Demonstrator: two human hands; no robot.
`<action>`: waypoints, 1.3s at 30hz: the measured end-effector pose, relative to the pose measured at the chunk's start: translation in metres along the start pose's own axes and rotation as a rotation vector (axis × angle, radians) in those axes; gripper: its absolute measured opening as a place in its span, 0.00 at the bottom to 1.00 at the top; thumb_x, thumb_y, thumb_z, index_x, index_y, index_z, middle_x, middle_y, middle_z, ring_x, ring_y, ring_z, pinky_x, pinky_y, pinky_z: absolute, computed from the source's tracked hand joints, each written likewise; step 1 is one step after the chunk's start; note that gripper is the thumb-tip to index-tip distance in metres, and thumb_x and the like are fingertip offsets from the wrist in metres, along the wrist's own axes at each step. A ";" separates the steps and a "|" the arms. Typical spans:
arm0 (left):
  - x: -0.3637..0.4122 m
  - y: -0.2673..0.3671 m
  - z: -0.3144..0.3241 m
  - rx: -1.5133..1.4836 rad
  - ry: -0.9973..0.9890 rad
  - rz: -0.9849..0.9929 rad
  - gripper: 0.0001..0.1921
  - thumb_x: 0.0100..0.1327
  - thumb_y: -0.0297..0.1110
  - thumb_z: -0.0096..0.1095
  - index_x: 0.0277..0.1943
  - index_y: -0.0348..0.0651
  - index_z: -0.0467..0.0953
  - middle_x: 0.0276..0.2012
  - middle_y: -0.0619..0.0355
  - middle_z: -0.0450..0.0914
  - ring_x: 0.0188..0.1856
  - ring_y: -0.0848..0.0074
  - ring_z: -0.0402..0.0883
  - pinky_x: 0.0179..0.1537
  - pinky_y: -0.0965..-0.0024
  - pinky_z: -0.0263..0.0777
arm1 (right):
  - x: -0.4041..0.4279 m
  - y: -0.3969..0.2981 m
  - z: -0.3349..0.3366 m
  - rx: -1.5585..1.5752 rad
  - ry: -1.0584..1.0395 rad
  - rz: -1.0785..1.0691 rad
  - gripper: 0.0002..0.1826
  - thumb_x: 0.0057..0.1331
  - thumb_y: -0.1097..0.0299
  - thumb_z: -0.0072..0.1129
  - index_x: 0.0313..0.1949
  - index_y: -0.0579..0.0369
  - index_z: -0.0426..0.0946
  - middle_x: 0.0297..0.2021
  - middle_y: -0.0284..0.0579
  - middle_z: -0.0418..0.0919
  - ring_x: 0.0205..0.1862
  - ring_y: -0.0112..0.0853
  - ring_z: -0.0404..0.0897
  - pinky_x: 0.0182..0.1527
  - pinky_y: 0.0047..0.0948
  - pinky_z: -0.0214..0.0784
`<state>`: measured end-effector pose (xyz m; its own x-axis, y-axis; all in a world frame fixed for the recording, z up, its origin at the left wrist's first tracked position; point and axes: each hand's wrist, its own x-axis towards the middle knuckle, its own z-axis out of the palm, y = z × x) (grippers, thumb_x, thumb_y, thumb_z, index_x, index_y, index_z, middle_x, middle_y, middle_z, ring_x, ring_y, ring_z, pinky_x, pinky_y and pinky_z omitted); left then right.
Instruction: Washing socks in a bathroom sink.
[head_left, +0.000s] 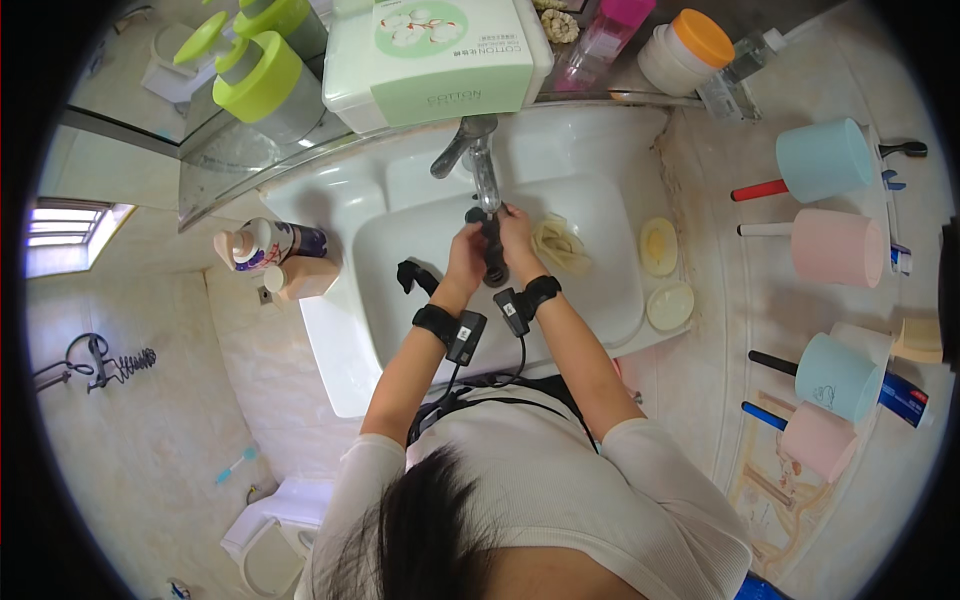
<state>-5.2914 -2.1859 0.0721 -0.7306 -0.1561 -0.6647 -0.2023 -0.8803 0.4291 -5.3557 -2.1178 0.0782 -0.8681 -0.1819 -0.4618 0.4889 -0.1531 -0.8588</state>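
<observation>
Under the spout of the chrome faucet (486, 176), both of my hands hold a piece of wet black cloth (492, 244), which looks like a sock. My left hand (467, 259) grips it from the left side and my right hand (516, 236) from the right. Another black cloth piece (416, 277) lies in the white washbasin (390, 322), left of my left hand. To the right of my right hand a crumpled pale yellow-green cloth (559, 244) rests on the basin floor. Whether water runs from the spout is hard to tell.
Two bottles, one patterned pump bottle (262, 244) and one peach bottle (307, 277), stand on the left rim. Soap dishes (658, 247) sit at the right rim. A cotton box (450, 97) and pump bottles fill the shelf behind the faucet. Several cups (836, 247) hang on the right wall.
</observation>
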 end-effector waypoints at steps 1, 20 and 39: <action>0.007 0.002 -0.015 -0.104 -0.094 -0.069 0.06 0.56 0.34 0.52 0.30 0.41 0.71 0.24 0.62 0.73 0.30 0.81 0.70 0.33 0.74 0.61 | -0.006 -0.004 0.005 -0.001 -0.009 0.005 0.11 0.60 0.68 0.48 0.26 0.63 0.72 0.19 0.35 0.70 0.20 0.21 0.66 0.23 0.22 0.58; 0.003 -0.008 0.007 0.307 0.282 0.429 0.06 0.54 0.29 0.58 0.33 0.36 0.70 0.25 0.61 0.74 0.26 0.81 0.72 0.29 0.79 0.68 | -0.014 0.004 -0.005 -0.403 0.056 -0.256 0.13 0.57 0.64 0.51 0.29 0.66 0.71 0.20 0.47 0.73 0.21 0.32 0.72 0.27 0.30 0.62; 0.025 0.001 -0.011 1.263 0.569 0.645 0.13 0.59 0.40 0.50 0.38 0.38 0.69 0.34 0.54 0.72 0.35 0.77 0.71 0.36 0.72 0.65 | -0.021 0.009 -0.006 -0.526 -0.130 -0.272 0.15 0.55 0.80 0.37 0.42 0.64 0.68 0.26 0.56 0.72 0.28 0.37 0.70 0.35 0.26 0.62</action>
<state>-5.3031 -2.1953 0.0491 -0.6294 -0.7562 -0.1790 -0.5789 0.3026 0.7572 -5.3331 -2.1093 0.0789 -0.9223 -0.3257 -0.2079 0.1145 0.2835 -0.9521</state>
